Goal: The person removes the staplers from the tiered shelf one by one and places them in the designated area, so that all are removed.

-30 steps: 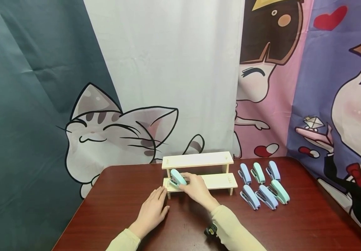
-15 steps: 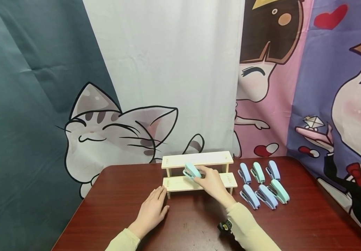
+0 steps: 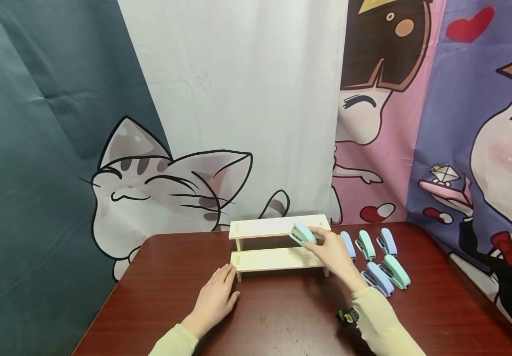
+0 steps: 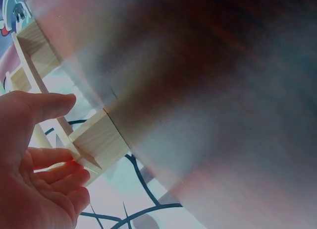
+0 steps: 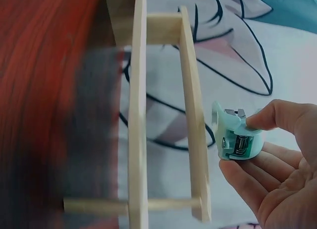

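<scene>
My right hand [image 3: 333,252] pinches a mint-green stapler [image 3: 302,234] between thumb and fingers, raised in front of the right part of a two-tier wooden shelf. In the right wrist view the stapler [image 5: 240,137] shows its end and metal spring, beside the shelf's upper board [image 5: 194,120]. At the left end of the lower board [image 3: 269,260], my left hand [image 3: 213,299] rests with fingers extended and fingertips at the corner. The left wrist view has those fingers [image 4: 64,182] against the shelf's side. Both boards bear nothing.
Right of the shelf stand blue staplers [image 3: 387,242] [image 3: 378,279] and mint-green staplers [image 3: 365,244] [image 3: 395,272] in two rows; my right hand and forearm partly cover the nearest ones. A printed curtain [image 3: 238,99] hangs behind the dark red table [image 3: 264,321].
My right hand has carried the mint-green stapler from the left end of the lower board rightward and up toward the shelf's upper right. The left hand stays in place.
</scene>
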A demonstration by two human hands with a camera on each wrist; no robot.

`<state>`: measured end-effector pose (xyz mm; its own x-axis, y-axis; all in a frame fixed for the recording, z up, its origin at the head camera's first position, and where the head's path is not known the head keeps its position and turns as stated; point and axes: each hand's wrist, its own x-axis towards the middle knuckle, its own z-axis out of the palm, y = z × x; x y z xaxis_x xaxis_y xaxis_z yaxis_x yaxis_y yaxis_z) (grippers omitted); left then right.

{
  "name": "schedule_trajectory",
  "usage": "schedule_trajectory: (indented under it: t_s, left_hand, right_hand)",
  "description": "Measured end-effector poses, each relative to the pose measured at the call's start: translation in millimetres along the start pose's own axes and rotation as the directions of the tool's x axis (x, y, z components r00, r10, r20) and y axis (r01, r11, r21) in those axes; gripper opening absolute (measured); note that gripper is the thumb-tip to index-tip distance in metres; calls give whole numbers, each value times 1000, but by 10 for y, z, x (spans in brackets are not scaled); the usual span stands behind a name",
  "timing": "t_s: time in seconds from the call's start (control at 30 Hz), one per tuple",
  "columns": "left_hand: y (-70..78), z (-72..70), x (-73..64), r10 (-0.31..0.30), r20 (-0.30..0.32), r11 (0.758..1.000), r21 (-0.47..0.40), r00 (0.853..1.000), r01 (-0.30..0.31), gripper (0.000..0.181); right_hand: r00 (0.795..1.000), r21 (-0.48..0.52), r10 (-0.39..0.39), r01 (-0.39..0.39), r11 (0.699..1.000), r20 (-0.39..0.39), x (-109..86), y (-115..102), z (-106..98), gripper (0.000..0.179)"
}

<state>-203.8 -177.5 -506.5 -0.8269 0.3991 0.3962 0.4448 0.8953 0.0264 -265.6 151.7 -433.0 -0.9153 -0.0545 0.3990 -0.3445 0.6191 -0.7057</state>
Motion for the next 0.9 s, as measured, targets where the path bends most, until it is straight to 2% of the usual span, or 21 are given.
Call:
schedule_trajectory:
  t_s: [0.4, 0.7, 0.9]
  left_hand:
    - [6, 4, 3, -14, 18, 1000, -2, 1000, 14, 59]
    - [14, 7, 10, -22, 17, 1000, 0, 1000, 22, 56]
    - [9, 20, 5, -22, 1, 1000, -18, 1000, 22, 51]
  right_hand:
    - [998, -45, 33, -35, 998, -48, -37, 241, -515, 47]
    - [996, -48, 53, -57, 997, -73, -113, 402, -805, 47]
    - [992, -103, 61, -72, 992, -106, -202, 568, -1010, 47]
